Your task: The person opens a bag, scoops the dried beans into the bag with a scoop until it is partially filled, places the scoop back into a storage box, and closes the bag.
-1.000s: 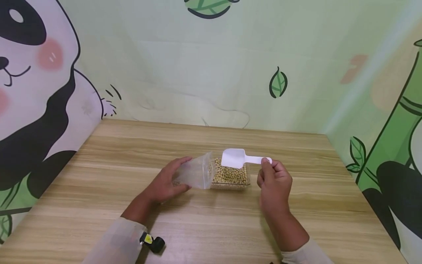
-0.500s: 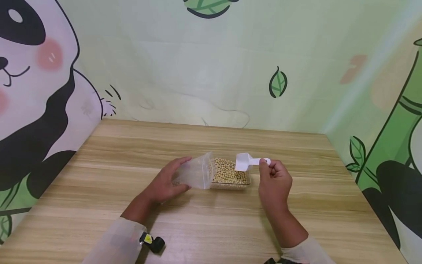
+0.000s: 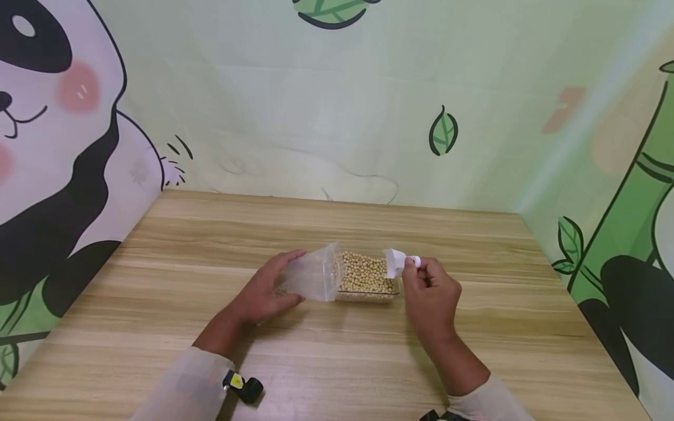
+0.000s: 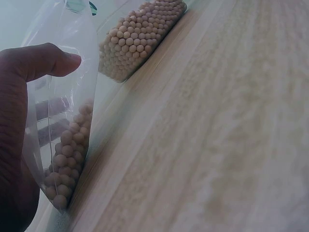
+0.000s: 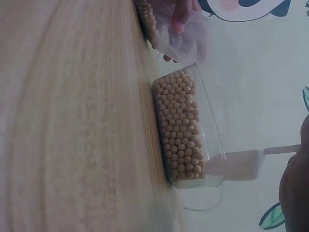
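My left hand [image 3: 263, 292] holds a clear zip bag [image 3: 314, 273] round its sides, thumb on the near side. The bag leans with its mouth toward a clear plastic box [image 3: 368, 299], overlapping the box's left end in the head view. Pale round beans [image 4: 67, 159] lie in the bag's bottom. More such beans [image 3: 362, 273] fill much of the box. My right hand [image 3: 434, 301] pinches the handle of a white scoop [image 3: 394, 263]. The scoop tilts down, its lip at the beans by the box's right end; in the right wrist view its bowl [image 5: 241, 165] shows behind the clear wall.
The wood-grain table [image 3: 337, 362] extends around the box and hands. A pale green wall [image 3: 263, 117] with panda and leaf drawings rises behind it. A small black device [image 3: 247, 389] is strapped at the left sleeve.
The scoop has moved right from over the middle of the beans to the box's right end, dropping lower and tilting steeply. The left hand and the bag stay in place.
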Motion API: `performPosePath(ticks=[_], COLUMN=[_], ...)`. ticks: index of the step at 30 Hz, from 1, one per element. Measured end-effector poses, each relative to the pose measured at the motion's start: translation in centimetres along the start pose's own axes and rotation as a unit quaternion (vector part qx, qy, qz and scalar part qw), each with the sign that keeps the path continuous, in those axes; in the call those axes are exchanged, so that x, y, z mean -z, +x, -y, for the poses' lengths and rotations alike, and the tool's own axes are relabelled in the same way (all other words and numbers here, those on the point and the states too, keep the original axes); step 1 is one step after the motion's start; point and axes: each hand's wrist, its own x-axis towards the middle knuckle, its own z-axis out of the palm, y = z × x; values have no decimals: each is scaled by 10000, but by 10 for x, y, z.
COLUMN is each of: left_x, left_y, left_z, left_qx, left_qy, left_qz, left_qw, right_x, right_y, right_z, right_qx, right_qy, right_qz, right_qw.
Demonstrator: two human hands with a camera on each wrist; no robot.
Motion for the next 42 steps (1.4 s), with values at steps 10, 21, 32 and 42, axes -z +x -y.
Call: performPosePath(ticks=[10,21,32,42], left_x=[-1,0,1,1], left_y=[0,1,1,0], left_z=[1,2,1,1], left_qx=[23,-50,29,66], left_qy=[46,128,129,115], left_qz=[27,24,80,80], left_qw=[10000,9999,9999,9999], right_x=[1,3,5,5], right_y=[0,9,16,19], right_z=[1,-3,-9,-16], right_qx=[97,-1880,-3287,-4153], right_qy=[-270,25,809,1724], right_qz=[173,198,210,161], right_qw=[9994,9820,9407,8930])
